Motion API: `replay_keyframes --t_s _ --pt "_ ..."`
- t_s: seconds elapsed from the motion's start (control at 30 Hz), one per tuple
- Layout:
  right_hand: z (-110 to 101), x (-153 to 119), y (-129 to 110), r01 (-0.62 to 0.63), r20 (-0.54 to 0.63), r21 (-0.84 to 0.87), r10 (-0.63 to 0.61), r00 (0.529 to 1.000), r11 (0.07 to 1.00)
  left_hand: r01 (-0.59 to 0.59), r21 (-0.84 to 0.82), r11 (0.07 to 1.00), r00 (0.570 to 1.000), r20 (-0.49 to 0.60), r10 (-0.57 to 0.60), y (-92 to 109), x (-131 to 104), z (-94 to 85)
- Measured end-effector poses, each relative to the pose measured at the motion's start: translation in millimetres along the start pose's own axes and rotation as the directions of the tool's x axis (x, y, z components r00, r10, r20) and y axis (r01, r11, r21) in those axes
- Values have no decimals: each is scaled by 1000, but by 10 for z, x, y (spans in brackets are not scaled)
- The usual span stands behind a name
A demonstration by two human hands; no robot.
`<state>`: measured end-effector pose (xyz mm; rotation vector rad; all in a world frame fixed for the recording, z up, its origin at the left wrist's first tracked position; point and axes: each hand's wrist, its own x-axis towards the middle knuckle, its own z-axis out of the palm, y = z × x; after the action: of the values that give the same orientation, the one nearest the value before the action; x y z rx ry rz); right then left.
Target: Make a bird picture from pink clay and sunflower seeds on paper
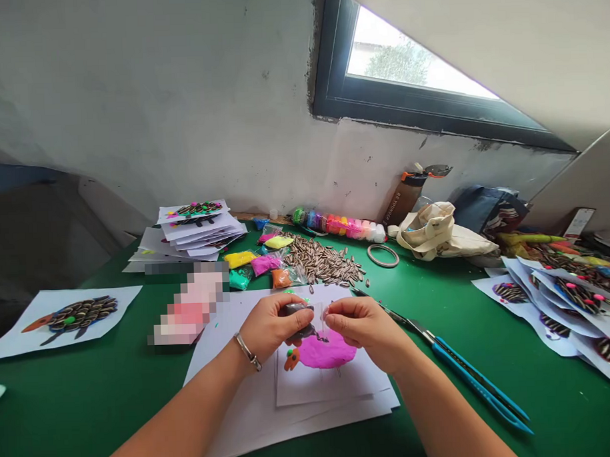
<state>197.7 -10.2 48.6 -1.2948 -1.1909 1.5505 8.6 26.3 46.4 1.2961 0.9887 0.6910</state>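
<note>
My left hand (278, 323) is closed around a small bag of dark grey modelling clay (302, 327). Close beside it, my right hand (356, 325) pinches with thumb and forefinger what looks like the clear plastic edge of that bag. Small dark bits of clay (322, 337) show just below, between the hands. Under them lies a white sheet with a bird picture (329, 354): a flat magenta clay body, an orange head and a green spot. Thin pencil-like legs run below the body. My fingers partly cover its upper edge. Larger white sheets (241, 397) lie underneath.
Sunflower seeds (326, 258) and bags of coloured clay (241, 259) lie behind the paper. Blue-handled tweezers or scissors (477, 376) rest at right, near a tape roll (383, 255). Seed-covered pictures (82, 316) lie left and in stacks. A bottle (406, 197) leans against the wall.
</note>
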Motion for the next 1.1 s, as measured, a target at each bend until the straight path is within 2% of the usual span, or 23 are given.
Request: replay_keyframes --t_s 0.17,0.33,0.5,0.57,0.7,0.87,1.1 --pt "30 -11 -9 17 -25 -50 -18 1000 999 20 -3 1000 1000 -12 -20 22 -9 25" --pt "-7 77 67 87 -116 -118 -100 988 989 21 -85 996 999 41 -17 -24 5 3" --pt "-19 50 45 116 -125 21 -112 986 993 32 -180 983 999 -8 -34 -67 46 -48" --pt "-17 13 31 140 -92 70 -133 987 988 35 -223 974 999 -22 -41 -80 60 -65" --pt "-16 -10 34 88 65 80 -93 994 993 17 -243 970 1000 -4 -19 -88 62 -73" --pt "-41 19 30 144 -40 139 -140 989 980 45 -270 962 998 -23 -54 -39 30 -66" --pt "-40 4 38 73 18 85 -75 997 994 57 -259 964 996 -51 -73 -10 23 -65"
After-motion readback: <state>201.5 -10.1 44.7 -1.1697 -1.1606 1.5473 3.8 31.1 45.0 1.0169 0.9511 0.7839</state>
